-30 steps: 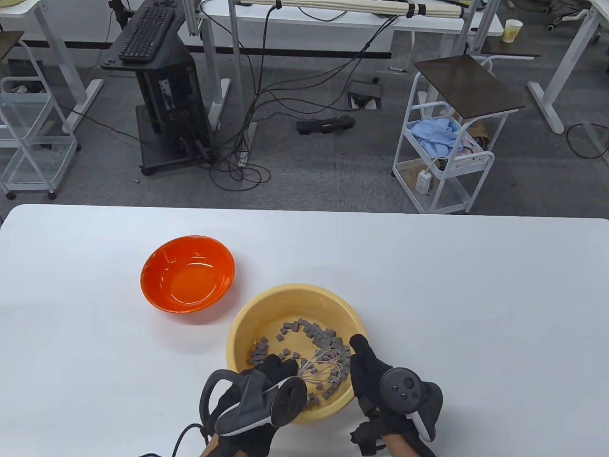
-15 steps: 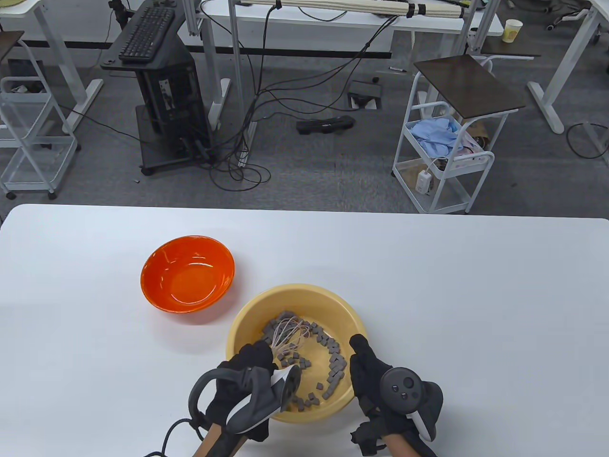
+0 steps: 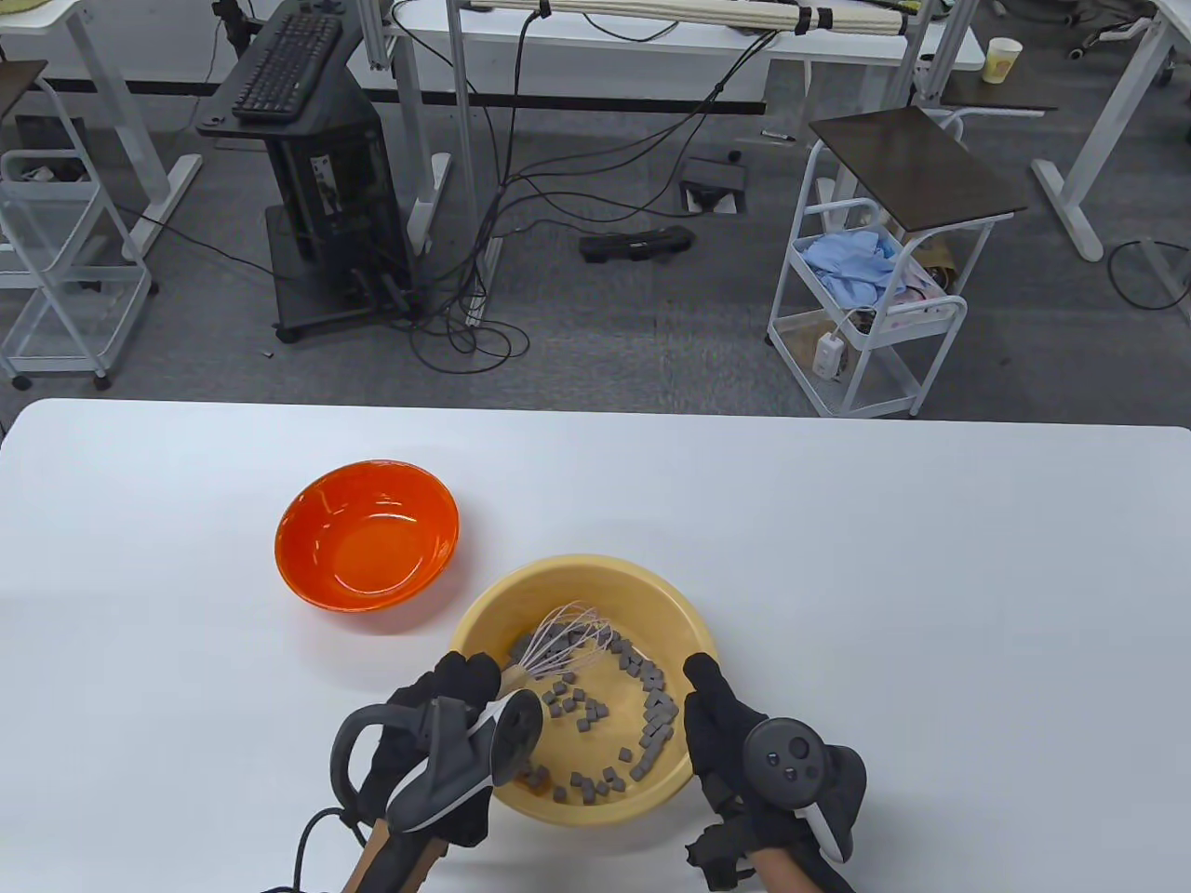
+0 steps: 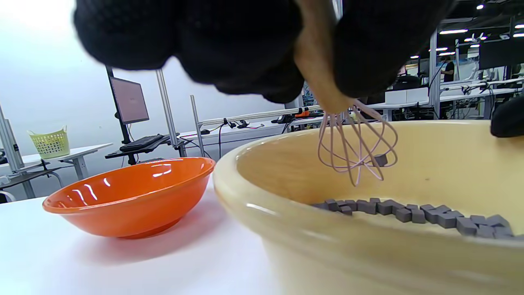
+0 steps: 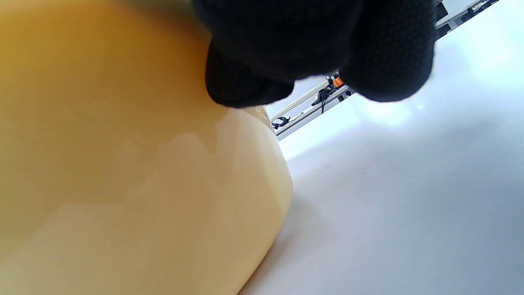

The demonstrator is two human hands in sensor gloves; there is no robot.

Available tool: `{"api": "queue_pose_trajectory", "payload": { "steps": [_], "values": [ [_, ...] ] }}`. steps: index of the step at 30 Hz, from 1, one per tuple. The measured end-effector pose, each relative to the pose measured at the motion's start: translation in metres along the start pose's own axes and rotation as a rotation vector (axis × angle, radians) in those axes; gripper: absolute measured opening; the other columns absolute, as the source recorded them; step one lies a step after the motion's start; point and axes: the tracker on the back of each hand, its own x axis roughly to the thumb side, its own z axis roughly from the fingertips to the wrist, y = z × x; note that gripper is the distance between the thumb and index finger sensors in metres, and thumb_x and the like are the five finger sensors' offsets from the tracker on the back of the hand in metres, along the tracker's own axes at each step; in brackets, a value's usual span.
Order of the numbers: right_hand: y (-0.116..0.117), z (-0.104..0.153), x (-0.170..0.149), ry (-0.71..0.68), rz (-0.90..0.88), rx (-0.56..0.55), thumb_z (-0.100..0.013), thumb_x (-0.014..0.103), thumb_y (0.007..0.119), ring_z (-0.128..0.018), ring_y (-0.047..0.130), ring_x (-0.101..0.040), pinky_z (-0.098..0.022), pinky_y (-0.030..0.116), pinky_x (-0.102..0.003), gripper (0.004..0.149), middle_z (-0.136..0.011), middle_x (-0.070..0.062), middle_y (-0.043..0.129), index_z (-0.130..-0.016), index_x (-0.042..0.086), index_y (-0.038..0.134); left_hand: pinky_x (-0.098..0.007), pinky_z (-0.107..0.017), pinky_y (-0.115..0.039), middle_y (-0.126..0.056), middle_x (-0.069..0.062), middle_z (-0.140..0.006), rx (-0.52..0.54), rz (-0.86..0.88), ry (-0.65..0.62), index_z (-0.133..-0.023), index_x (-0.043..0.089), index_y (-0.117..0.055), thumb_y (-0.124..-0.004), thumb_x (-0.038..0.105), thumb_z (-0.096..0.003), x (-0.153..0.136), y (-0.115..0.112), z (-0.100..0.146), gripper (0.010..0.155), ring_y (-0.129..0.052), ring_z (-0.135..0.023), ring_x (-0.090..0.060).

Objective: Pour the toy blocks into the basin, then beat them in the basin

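Note:
A yellow basin (image 3: 484, 614) stands at the table's front middle, with several small grey toy blocks (image 3: 651, 707) scattered over its floor. My left hand (image 3: 447, 693) grips the wooden handle of a pink wire whisk (image 3: 563, 637), whose head hangs over the blocks at the basin's far left. In the left wrist view the whisk (image 4: 354, 143) sits above the blocks (image 4: 409, 211), with one block caught in its wires. My right hand (image 3: 712, 716) grips the basin's right rim, and the basin's outer wall (image 5: 123, 184) fills the right wrist view.
An orange bowl (image 3: 368, 535) stands empty to the left of the basin, seen close beside it as the orange bowl (image 4: 127, 196) in the left wrist view. White table (image 3: 930, 605) surface extends to the right and far side.
My left hand has swung the whisk from the basin's near right side to its far left, sweeping blocks along. The right hand has stayed on the rim.

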Motion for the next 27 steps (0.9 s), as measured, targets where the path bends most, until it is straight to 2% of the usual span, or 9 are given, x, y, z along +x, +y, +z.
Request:
{"api": "queue_pose_trajectory", "payload": {
  "steps": [4, 9, 14, 21, 27],
  "values": [
    [0.0, 0.0, 0.0, 0.001, 0.0, -0.002, -0.071, 0.035, 0.064, -0.022, 0.09, -0.018, -0.049, 0.081, -0.053, 0.042, -0.057, -0.016, 0.091, -0.109, 0.017, 0.063, -0.036, -0.034, -0.092, -0.098, -0.012, -0.064, -0.02, 0.057, -0.033, -0.09, 0.01, -0.088, -0.08, 0.053, -0.0577, -0.008, -0.001, -0.001, 0.054, -0.099, -0.033, -0.006],
    [0.0, 0.0, 0.0, 0.003, 0.0, -0.004, -0.071, 0.035, 0.064, -0.022, 0.09, -0.018, -0.049, 0.081, -0.053, 0.042, -0.057, -0.016, 0.091, -0.109, 0.017, 0.063, -0.038, -0.04, -0.091, -0.095, -0.014, -0.073, -0.014, 0.093, -0.049, -0.095, 0.009, -0.082, -0.078, 0.049, -0.0594, -0.014, 0.0, -0.001, 0.054, -0.101, -0.043, -0.009],
    [0.0, 0.0, 0.0, 0.0, 0.002, -0.003, -0.071, 0.034, 0.064, -0.022, 0.09, -0.018, -0.049, 0.081, -0.053, 0.042, -0.057, -0.016, 0.091, -0.109, 0.017, 0.063, -0.04, -0.043, -0.09, -0.093, -0.014, -0.078, 0.021, 0.174, -0.054, -0.098, 0.01, -0.079, -0.075, 0.049, -0.0615, -0.034, -0.005, 0.009, 0.054, -0.101, -0.049, -0.011],
    [0.0, 0.0, 0.0, 0.0, -0.006, -0.003, -0.071, 0.035, 0.064, -0.023, 0.09, -0.018, -0.049, 0.08, -0.054, 0.042, -0.058, -0.017, 0.091, -0.109, 0.017, 0.063, -0.046, -0.05, -0.087, -0.086, -0.02, -0.084, 0.085, 0.456, 0.046, -0.105, 0.002, -0.069, -0.067, 0.038, -0.0647, -0.087, -0.009, 0.024, 0.053, -0.097, -0.056, -0.014],
    [0.0, 0.0, -0.001, 0.0, -0.008, 0.0, -0.071, 0.035, 0.064, -0.023, 0.09, -0.019, -0.05, 0.08, -0.054, 0.042, -0.058, -0.017, 0.091, -0.109, 0.017, 0.063, -0.046, -0.047, -0.091, -0.091, -0.023, -0.08, 0.159, 0.603, 0.243, -0.103, -0.011, -0.058, -0.065, 0.031, -0.064, -0.132, -0.025, 0.032, 0.057, -0.104, -0.054, -0.014]
  ]
}}
